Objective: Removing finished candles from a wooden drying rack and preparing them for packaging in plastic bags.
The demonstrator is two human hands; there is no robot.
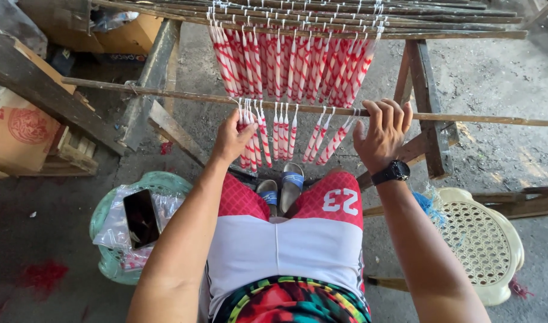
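Observation:
A thin wooden rod [465, 118] runs across in front of me with several red-and-white striped candles [284, 133] hanging from it by their wicks. My left hand [231, 139] pinches a bunch of those candles at the left end of the row. On the right, my right hand [381, 133] grips the rod itself, just beside the last candles; it wears a black wristwatch. Behind, a fuller row of the same striped candles [292, 63] hangs from farther rods [453, 33].
A green plastic stool [160, 180] at my left carries clear plastic bags and a black phone [141, 218]. A cream plastic stool [483, 242] stands at my right. Cardboard boxes [17, 128] and wooden frame legs [426, 101] surround the concrete floor. My sandalled feet [283, 185] rest below.

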